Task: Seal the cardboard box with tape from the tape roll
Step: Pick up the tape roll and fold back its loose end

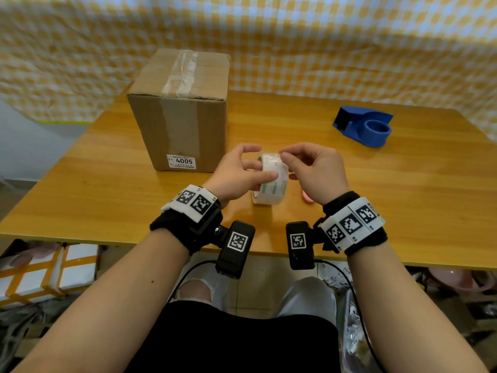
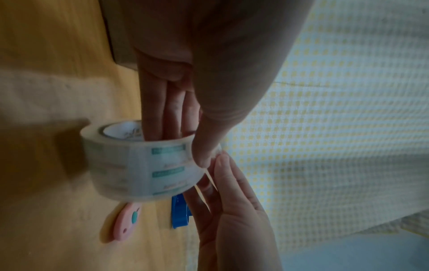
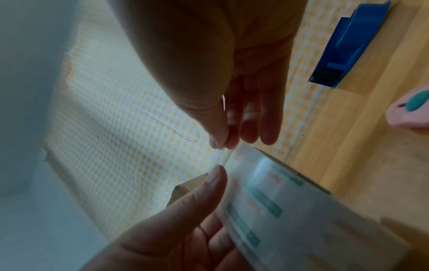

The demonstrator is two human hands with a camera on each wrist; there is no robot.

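one cardboard box (image 1: 178,109), one tape roll (image 1: 270,181), one blue tape dispenser (image 1: 363,125) and one pink utility cutter (image 2: 123,223) are on or above a wooden table (image 1: 376,197); two hands are in view. the cardboard box stands upright at the table's far left, flaps closed, with a strip of clear tape running front to back across its top and a duller strip down the middle of the near face. a white label at the lower part of the near face reads "4005" (the smaller print around it is too small to read). the tape roll is clear, with repeated teal rectangular marks on the core showing through; their lettering is blurred in every view. the roll is held just in front of the box, near the table's front centre, with its axis roughly horizontal, pointing left to right, so the open core faces the left hand (image 1: 239,175). the left hand holds the roll with fingers (image 2: 162,113) inserted into the core and the thumb pressed on the outer winding. the right hand (image 1: 313,168) pinches at the top of the roll's outer surface with thumb and forefinger tips together, the remaining fingers relaxed and extended. the dispenser sits well apart at the far right, its serrated blade end pointing left. the cutter lies on the table just beneath the right hand.
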